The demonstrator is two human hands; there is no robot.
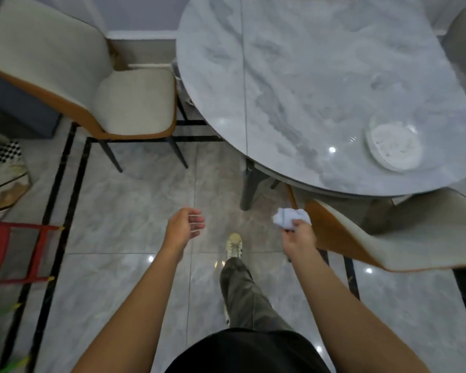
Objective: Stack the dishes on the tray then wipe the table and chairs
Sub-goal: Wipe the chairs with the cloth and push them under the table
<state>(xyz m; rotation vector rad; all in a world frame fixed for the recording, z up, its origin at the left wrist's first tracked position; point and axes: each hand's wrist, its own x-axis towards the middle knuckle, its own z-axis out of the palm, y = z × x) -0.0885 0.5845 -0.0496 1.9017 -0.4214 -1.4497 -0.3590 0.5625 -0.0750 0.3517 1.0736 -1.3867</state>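
Crumpled white cloth [289, 218] was bunched in the right grip [299, 238], fingers curled round it; left grip [184, 224] hung loose, held nothing. Cream fabric chair [388, 238] with orange shell stood just right of that grip; glossy round marble desk [307, 76] lay ahead of it. Risk: the soft wad could slip loose, or smear the slick top rather than clean it.

- Soft, even brightness fills the room; the light falls from overhead, above the desk [320, 76].
- A round pale glare and a small white speck shine near the desk's near edge.
- More specks glint on the glossy floor [135, 205] below the desk.
- My left fingers [197, 220] smear with motion blur.
- Far left of the desk, lines bend and details go soft.
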